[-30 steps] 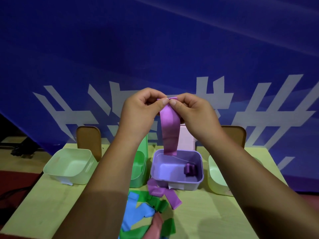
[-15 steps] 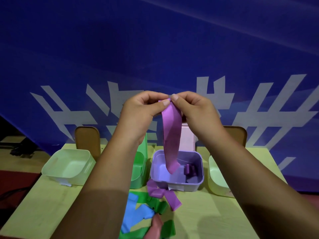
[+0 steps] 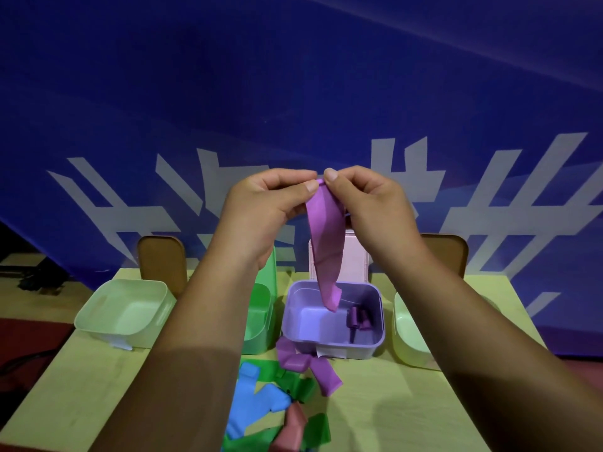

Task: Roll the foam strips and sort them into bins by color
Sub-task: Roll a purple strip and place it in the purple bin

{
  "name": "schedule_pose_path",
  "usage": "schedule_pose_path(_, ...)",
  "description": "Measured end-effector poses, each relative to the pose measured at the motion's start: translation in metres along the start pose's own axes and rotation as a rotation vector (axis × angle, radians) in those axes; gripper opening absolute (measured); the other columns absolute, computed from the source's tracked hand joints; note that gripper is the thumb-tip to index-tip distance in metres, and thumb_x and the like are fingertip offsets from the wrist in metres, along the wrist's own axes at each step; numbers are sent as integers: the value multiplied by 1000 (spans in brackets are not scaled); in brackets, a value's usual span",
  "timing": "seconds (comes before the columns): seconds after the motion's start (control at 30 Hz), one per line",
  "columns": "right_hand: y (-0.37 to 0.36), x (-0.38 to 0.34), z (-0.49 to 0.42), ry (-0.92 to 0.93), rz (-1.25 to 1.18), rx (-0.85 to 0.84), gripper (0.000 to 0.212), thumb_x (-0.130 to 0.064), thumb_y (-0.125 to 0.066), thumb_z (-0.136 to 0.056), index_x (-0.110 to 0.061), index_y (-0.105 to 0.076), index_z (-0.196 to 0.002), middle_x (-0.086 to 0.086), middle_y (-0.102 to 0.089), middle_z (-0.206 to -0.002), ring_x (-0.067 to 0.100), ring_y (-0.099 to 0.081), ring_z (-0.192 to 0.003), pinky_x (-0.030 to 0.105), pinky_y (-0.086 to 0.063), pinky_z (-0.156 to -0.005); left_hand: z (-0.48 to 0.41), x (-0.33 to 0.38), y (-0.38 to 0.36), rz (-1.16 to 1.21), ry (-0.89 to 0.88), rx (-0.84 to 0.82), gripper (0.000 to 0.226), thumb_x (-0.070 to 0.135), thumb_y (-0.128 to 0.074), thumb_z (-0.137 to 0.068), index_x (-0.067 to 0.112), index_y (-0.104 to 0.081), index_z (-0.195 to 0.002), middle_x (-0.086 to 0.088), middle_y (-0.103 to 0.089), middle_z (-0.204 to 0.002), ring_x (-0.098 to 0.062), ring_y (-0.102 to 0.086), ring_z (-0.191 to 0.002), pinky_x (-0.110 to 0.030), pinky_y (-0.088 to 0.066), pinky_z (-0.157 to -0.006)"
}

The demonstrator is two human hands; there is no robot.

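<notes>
Head view: both hands (image 3: 264,203) pinch purple strip (image 3: 326,249) above purple bin (image 3: 375,345).

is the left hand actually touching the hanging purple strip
Touching. The head view shows the left hand pinching the top end of the purple strip, with the right hand pinching it alongside.

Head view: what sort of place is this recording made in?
Probably a staged activity or recording station: a table set against a blue printed banner, with coloured bins and loose foam strips laid out.
</notes>
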State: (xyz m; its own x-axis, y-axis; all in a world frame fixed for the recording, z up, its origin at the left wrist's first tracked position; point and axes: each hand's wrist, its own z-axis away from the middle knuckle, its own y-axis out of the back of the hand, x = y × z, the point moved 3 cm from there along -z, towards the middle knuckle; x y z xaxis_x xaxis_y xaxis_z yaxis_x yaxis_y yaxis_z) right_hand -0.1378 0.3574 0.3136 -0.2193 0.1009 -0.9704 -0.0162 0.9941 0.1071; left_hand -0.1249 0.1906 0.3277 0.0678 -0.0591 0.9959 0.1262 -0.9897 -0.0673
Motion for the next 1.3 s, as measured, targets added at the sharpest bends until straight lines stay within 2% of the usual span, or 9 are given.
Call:
schedule_pose_path(0.1, 0, 1, -2, 11, 9, 1, 26, -47, -66, -102, -29, -80, -92, -1, -76, -87, 28, -72, -91, 59, -60, -84, -2, 0, -1, 11, 20, 0, 14, 1, -79, -94, 8, -82, -104, -16, -83, -102, -29, -80, -97, -40, -65, -95)
schedule_pose_path(0.2, 0, 2, -3, 1, -19, -25, 27, -44, -66, -103, -24, -80, -91, 5, -74, -85, 30, -71, -85, 61, -60, -84, -1, -1, 0, 47, 41, -4, 15, -3, -76, -94, 5, -81, -106, -17, -82, -100, -25, -80, -91, -32, -65, -86)
schedule_pose_path(0.37, -1, 9, -6, -49, -119, -98, 21, -30, -65, -105, -19, -81, -97, 2, -75, -83, 20, -69, -80, 57, -61, -88, -3, -1, 2, 92, 84, -7, 19, -9, -72, -94, 3, -79, -107, -15, -83, -94, -20, -80, -84, -25, -63, -79)
schedule_pose_path(0.5, -5, 11, -9, -68, -187, -101, 18, -19, -64, -105, -13, -81, -105, 12, -79, -97, 20, -71, -86, 54, -59, -95, -3, -4, -1, 149, 95, -2, 20, -11, -69, -95, 5, -79, -104, -15, -83, -93, -19, -80, -82, -24, -63, -78)
schedule_pose_path(0.63, -7, 14, -11, -73, -215, -85, 16, -15, -65, -104, -13, -80, -107, 12, -80, -105, 23, -71, -93, 57, -56, -100, -4, -3, -1, 202, 129, -18, 23, -15, -65, -95, 4, -77, -100, -11, -82, -89, -16, -79, -79, -22, -62, -75)
schedule_pose_path(0.87, -14, 19, -10, -42, -179, -86, 17, -15, -64, -102, -19, -80, -107, 3, -80, -106, 35, -72, -108, 58, -56, -102, -5, -6, 0, 272, 199, 6, 28, -19, -58, -95, 3, -74, -100, -9, -80, -80, -15, -76, -71, -24, -62, -77)
schedule_pose_path(1.0, -15, 16, -7, -27, -147, -64, 17, -17, -63, -104, -23, -79, -106, 0, -80, -103, 26, -73, -96, 58, -57, -96, -4, -10, 2, 352, 206, -7, 31, -19, -60, -94, 7, -74, -103, -11, -77, -91, -19, -74, -77, -31, -58, -87)
schedule_pose_path(1.17, -15, 11, -4, -3, -126, -36, 17, -17, -63, -105, -25, -78, -107, 0, -78, -96, 15, -68, -85, 53, -59, -91, 3, -10, 9, 230, 82, 9, 26, -11, -72, -93, 5, -75, -113, -18, -74, -106, -24, -76, -91, -32, -63, -87)
schedule_pose_path(1.3, -17, 10, -2, 10, -132, -26, 16, -16, -64, -104, -24, -78, -105, 0, -79, -97, 23, -72, -89, 55, -59, -93, 8, -3, 12, -41, -64, 81, 19, 4, -82, -92, 13, -81, -108, -8, -80, -98, -22, -77, -91, -38, -65, -87)
